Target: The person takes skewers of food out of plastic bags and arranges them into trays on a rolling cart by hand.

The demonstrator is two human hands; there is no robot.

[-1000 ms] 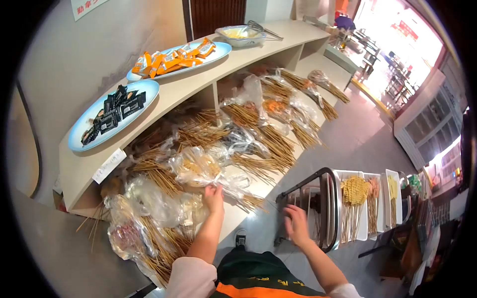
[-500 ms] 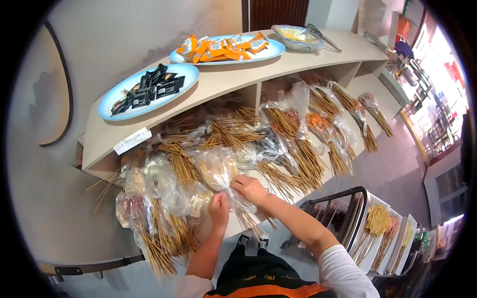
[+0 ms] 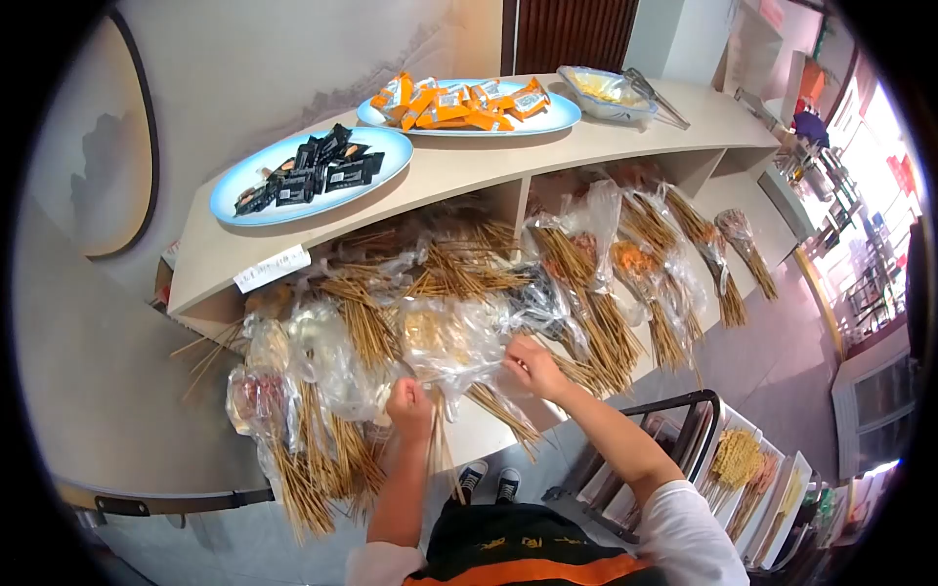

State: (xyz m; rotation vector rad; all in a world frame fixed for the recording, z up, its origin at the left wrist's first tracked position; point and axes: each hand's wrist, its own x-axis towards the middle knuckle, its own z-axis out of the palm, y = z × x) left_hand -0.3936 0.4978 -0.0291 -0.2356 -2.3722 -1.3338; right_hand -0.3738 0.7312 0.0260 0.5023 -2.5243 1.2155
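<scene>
A clear plastic bag [image 3: 437, 332] with pale yellowish food in it lies at the front of the shelf, thin wooden sticks [image 3: 442, 441] poking out of its near end. My left hand [image 3: 409, 408] is closed on the near left edge of this bag. On the other side, my right hand [image 3: 533, 367] pinches its right edge, and the plastic between the hands is stretched into a taut band. Bagged bundles of skewers lie close by: one with dark food [image 3: 537, 298] right of the bag, another in cloudy plastic [image 3: 327, 342] to its left.
On the counter top [image 3: 322, 223] stand a plate of black packets [image 3: 227, 200], a plate of orange packets [image 3: 562, 119] and a bowl [image 3: 608, 101] with a whisk [image 3: 657, 98]. More bagged skewers [image 3: 747, 249] fill the shelf. A cart with skewer trays [image 3: 718, 459] stands at lower right.
My hands have moved apart, the right one to the right and the left slightly left. The bag's gathered near end is now pulled wide into a band. The view has shifted slightly.
</scene>
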